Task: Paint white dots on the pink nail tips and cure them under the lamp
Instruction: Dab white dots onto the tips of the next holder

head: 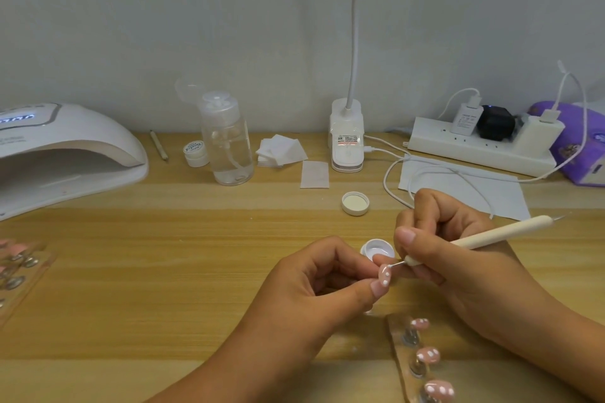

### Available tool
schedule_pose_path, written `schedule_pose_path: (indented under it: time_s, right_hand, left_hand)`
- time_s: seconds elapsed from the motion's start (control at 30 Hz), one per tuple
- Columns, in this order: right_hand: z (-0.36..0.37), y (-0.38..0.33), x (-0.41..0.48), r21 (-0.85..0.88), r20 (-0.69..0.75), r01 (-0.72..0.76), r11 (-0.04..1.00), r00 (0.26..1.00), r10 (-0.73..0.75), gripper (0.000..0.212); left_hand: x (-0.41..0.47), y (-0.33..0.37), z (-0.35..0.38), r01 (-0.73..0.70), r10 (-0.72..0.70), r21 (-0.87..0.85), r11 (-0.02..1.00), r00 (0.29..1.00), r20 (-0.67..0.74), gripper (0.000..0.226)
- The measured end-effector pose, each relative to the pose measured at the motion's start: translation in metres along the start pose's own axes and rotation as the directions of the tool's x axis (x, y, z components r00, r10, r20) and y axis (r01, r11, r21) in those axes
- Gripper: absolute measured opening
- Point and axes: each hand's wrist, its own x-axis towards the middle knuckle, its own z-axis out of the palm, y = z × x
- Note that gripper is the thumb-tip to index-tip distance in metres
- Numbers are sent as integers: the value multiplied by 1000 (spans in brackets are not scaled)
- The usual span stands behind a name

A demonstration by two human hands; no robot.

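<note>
Low and right of centre, the left hand [314, 275] pinches a glossy pink nail tip [383, 275] between thumb and forefinger, its long axis running up and down the frame. White dots show on it. The right hand [438, 239] grips a slim cream dotting pen [491, 234] like a pencil. The pen slants from upper right down to lower left, its fine metal point touching the nail tip's upper end.

Just behind the fingers sits a small round white pot [379, 249], with its lid [355, 203] further up. At lower right a clear strip [397, 337] carries three more dotted pink tips [428, 355].

All this is on a pale wood-grain table [196, 271] against a plain grey-white wall [163, 10]. A domed white curing lamp [65, 154] stands at mid left.
</note>
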Motion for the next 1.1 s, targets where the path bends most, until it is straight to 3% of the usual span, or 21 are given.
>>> schedule_pose_path:
  time_s: [1.1]
  right_hand:
    - [-4,2,1,-71,19,-28,997,999,30,22]
  left_hand:
    - [0,0,0,15,-15,14,1000,1000,-6,6]
